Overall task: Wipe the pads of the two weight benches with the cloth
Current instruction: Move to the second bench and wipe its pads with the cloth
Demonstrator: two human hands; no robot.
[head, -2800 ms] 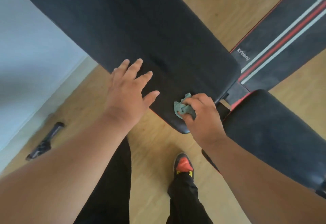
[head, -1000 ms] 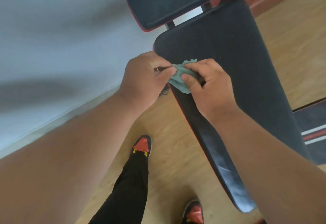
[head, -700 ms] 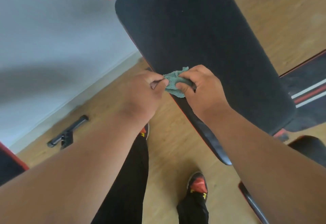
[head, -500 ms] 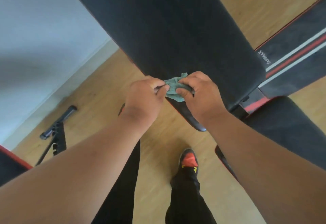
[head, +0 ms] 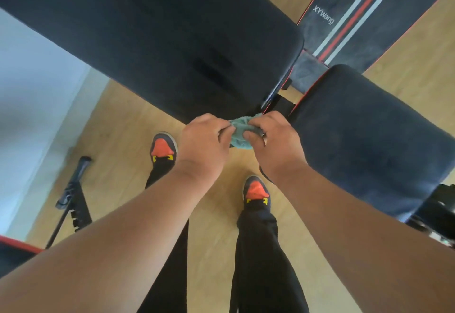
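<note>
Teal terry, nubby and crumpled into a small wad, is the one cloth [head: 242, 132] in view, bunched between two bare hands above the wooden floor [head: 118, 128], just off the near edge of the long pad. The left hand [head: 204, 140] pinches its left side with curled fingers and thumb; the right hand [head: 273, 140] curls round its right side, thumb tucked under the wad, so both hands have hold of it and neither is spread. Two black pads show on the bench ahead: a long back pad [head: 152, 31] running from upper left to centre, broad and flat with rounded corners and a matte, slightly dusty skin, and a shorter seat pad [head: 369, 137] at right, rounded at its near end, with a thin red line along its edge. Between them sits a dark metal joint [head: 278, 100]. A corner of one more red-edged black pad [head: 14, 251] shows at lower left. One black mat [head: 364, 9] lies beyond, with a red stripe between two pale ones and the white lettering "XYWang". One black metal bar [head: 71, 194] with notches lies on the pale plank floor by the light wall [head: 32, 105]. Two shoes [head: 162, 149] with orange toes and yellow marks stand below black trouser legs [head: 258, 258].
</note>
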